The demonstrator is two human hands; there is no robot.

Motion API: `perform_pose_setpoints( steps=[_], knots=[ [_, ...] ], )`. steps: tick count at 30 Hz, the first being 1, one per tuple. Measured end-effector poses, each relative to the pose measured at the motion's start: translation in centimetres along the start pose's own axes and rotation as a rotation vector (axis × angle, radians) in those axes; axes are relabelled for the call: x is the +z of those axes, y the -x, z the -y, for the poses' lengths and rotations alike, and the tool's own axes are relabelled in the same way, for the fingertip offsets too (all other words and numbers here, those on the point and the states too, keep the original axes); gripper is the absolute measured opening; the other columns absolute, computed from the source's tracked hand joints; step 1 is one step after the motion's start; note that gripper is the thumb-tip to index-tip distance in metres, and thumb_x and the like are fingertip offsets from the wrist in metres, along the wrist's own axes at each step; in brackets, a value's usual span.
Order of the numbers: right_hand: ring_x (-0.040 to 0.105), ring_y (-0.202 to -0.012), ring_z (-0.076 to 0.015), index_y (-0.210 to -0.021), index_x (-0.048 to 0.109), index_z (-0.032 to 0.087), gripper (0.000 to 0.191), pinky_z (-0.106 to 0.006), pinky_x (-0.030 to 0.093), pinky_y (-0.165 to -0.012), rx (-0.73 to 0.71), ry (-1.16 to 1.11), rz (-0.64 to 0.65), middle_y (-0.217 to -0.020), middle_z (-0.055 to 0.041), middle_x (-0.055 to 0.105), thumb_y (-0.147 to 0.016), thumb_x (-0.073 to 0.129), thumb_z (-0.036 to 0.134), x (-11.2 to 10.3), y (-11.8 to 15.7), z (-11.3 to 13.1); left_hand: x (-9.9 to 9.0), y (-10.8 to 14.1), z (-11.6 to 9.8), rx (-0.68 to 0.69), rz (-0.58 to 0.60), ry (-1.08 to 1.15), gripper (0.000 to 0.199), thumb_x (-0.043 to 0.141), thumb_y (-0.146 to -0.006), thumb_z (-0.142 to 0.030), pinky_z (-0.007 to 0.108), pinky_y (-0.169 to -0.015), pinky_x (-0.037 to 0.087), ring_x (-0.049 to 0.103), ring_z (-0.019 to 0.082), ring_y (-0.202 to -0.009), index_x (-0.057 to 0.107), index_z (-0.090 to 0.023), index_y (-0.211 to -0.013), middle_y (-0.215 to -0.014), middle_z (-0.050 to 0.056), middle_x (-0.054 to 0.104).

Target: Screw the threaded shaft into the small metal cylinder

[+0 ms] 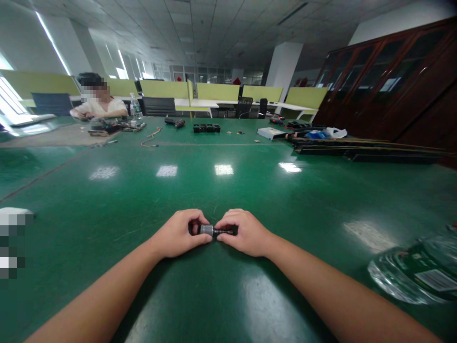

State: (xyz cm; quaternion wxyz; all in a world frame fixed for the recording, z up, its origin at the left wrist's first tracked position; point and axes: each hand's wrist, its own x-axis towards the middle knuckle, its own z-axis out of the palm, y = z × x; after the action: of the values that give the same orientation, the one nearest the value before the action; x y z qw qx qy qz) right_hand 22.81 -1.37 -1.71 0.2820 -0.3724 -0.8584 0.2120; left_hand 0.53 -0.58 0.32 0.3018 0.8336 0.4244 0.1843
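Between my two hands, low over the green table [200,190], lies a small silver cylinder [206,229] with a thin, dark, ribbed shaft [220,232] reaching out to the right. My left hand [183,233] is closed round the cylinder, thumb in front and fingers behind. The thumb and fingers of my right hand [246,232] pinch the shaft near where it meets the cylinder. The dark ends of the piece are partly hidden in both hands, so its exact kind cannot be made out.
A large water bottle [417,271] lies at the right. Black bars [321,148], a silver box [270,133], a black slotted block [206,128] and a dark power tool [174,123] are farther back. At the far left a person [103,105] sits behind assorted parts.
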Motion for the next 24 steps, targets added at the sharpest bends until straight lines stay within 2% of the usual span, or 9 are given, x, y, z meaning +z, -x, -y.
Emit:
perform_pose_setpoints(
  steps=[7,24],
  knots=[
    [0.057,-0.068,-0.0137,-0.084,0.073,0.018,0.014,-0.027,0.042,-0.068,0.005,-0.027,-0.015,-0.072,-0.0008,0.066,-0.071,0.075,0.02,-0.18,0.04,0.08,-0.08,-0.11,0.01,0.004,-0.009,0.001,0.021,0.072,-0.076,-0.032,0.023,-0.059,0.038,0.054,0.013,-0.064,0.067,-0.016,-0.088,-0.069,-0.002,0.058],
    [0.058,-0.068,-0.0131,-0.083,0.072,0.018,0.017,-0.028,0.042,-0.071,0.02,-0.04,-0.011,-0.071,0.0007,0.065,-0.067,0.078,0.02,-0.3,0.1,0.04,-0.06,-0.07,0.0,-0.007,-0.01,0.023,0.02,0.072,-0.074,-0.03,0.023,-0.06,0.039,0.055,0.014,-0.064,0.067,-0.016,-0.088,-0.069,-0.002,0.058]
  ],
)
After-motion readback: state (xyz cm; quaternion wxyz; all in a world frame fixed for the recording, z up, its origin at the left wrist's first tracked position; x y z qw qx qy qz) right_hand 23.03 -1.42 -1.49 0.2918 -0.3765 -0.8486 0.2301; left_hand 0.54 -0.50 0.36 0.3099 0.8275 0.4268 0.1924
